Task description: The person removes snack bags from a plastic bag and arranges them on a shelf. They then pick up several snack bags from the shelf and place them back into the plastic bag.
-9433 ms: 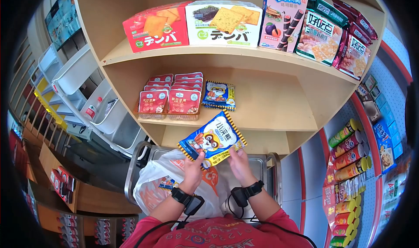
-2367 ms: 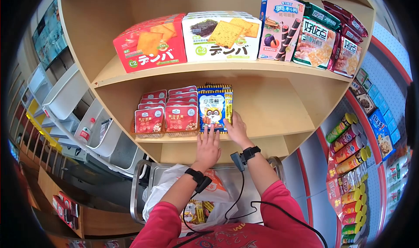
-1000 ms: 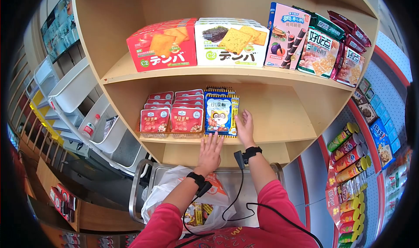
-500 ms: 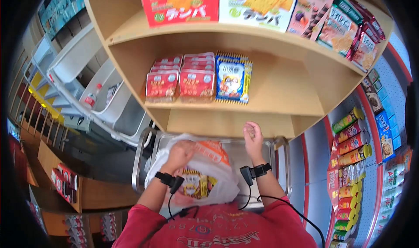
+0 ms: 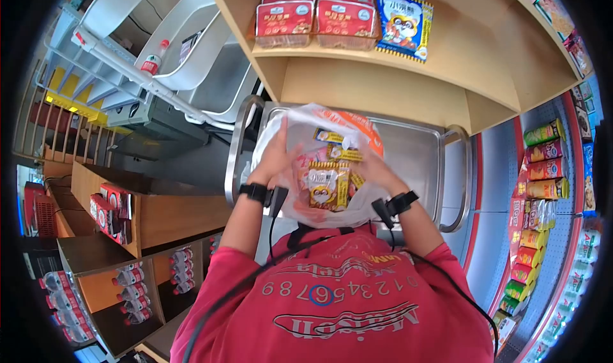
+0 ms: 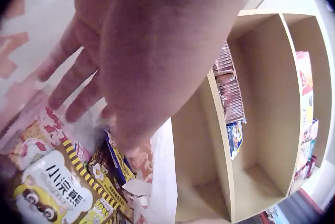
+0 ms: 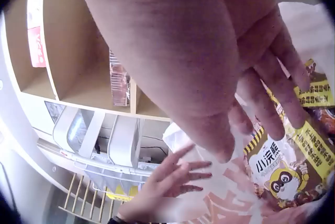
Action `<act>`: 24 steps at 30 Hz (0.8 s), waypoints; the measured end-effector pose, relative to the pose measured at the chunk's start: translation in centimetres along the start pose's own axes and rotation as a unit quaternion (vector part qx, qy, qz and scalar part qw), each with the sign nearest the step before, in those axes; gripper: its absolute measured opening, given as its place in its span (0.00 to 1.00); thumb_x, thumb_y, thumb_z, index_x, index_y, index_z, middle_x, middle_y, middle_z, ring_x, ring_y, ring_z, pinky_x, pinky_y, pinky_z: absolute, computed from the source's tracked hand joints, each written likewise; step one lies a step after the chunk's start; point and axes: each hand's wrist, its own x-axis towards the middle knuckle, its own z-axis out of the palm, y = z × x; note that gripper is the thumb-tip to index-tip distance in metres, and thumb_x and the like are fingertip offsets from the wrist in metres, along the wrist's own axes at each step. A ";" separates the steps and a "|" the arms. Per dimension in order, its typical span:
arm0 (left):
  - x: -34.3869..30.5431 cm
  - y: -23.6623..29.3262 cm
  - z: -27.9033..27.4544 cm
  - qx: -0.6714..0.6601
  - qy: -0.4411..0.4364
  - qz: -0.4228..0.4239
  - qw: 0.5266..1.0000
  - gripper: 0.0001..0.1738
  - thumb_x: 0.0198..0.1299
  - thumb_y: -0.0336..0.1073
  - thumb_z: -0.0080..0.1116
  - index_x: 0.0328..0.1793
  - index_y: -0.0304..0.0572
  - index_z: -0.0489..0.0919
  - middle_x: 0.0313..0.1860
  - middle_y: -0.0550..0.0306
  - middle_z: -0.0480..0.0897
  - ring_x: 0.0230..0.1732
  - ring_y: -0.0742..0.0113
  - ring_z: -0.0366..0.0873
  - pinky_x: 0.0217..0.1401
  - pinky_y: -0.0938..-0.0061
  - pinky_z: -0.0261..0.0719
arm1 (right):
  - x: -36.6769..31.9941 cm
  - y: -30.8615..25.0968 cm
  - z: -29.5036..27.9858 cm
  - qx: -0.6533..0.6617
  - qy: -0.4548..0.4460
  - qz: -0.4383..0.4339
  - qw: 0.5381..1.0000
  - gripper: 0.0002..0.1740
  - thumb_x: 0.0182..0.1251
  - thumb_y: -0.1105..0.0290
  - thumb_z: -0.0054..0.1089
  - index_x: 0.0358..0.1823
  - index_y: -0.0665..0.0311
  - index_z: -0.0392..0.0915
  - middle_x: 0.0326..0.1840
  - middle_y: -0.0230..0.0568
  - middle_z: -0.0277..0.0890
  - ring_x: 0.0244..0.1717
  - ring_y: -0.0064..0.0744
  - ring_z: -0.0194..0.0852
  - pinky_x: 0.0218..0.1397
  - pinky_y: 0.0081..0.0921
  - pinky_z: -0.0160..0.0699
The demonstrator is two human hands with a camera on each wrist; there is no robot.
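A white plastic bag (image 5: 369,133) with orange print sits with its mouth spread, several snack packets inside. My left hand (image 5: 276,157) is at the left side of the opening, fingers extended. On the other side my right hand (image 5: 377,171) reaches in with straight fingers, blurred by motion. Between them lies a brown snack packet (image 5: 327,187) with a raccoon face and yellow stripe. In the left wrist view, my fingers (image 6: 86,93) hang over the packets, gripping none. The right wrist view has my fingertips (image 7: 272,114) overlapping the brown packet (image 7: 282,174).
The bag rests on a metal cart (image 5: 415,171) with raised handles. Behind it, a wooden shelf (image 5: 485,69) holds red-lidded packs (image 5: 284,21) and blue raccoon packets (image 5: 402,24). White bins (image 5: 191,50) stand left, a wooden counter (image 5: 172,222) lower left, snack canisters (image 5: 539,152) right.
Earlier both hands held a blue snack packet, then set and straightened it on the shelf beside the red packs. They have since left it and come back to the bag; the head view tilts down.
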 end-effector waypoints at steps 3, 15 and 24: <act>2.2 0.5 -1.3 -0.065 0.095 0.046 0.992 0.46 0.54 0.37 0.58 0.73 0.33 0.43 0.62 0.31 0.65 0.64 0.41 0.63 0.64 0.63 0.61 | 1.3 -0.7 -1.5 -0.095 0.261 -0.040 0.960 0.36 0.57 0.73 0.57 0.66 0.68 0.53 0.53 0.58 0.70 0.57 0.49 0.68 0.60 0.35 0.65; -2.9 0.9 0.2 -0.078 -0.098 -0.035 0.991 0.20 0.56 0.37 0.58 0.54 0.37 0.74 0.53 0.43 0.76 0.52 0.53 0.75 0.54 0.69 0.71 | -1.3 3.2 5.6 -0.234 -0.004 0.008 0.972 0.16 0.55 0.63 0.58 0.43 0.62 0.78 0.57 0.58 0.66 0.51 0.50 0.71 0.54 0.35 0.71; -6.5 1.3 -2.1 -0.067 -0.148 -0.029 0.986 0.17 0.58 0.37 0.56 0.50 0.34 0.76 0.42 0.46 0.81 0.38 0.55 0.80 0.43 0.70 0.77 | 3.5 8.9 7.0 -0.313 0.063 0.175 0.932 0.21 0.51 0.70 0.54 0.48 0.72 0.73 0.50 0.61 0.70 0.56 0.54 0.65 0.58 0.39 0.67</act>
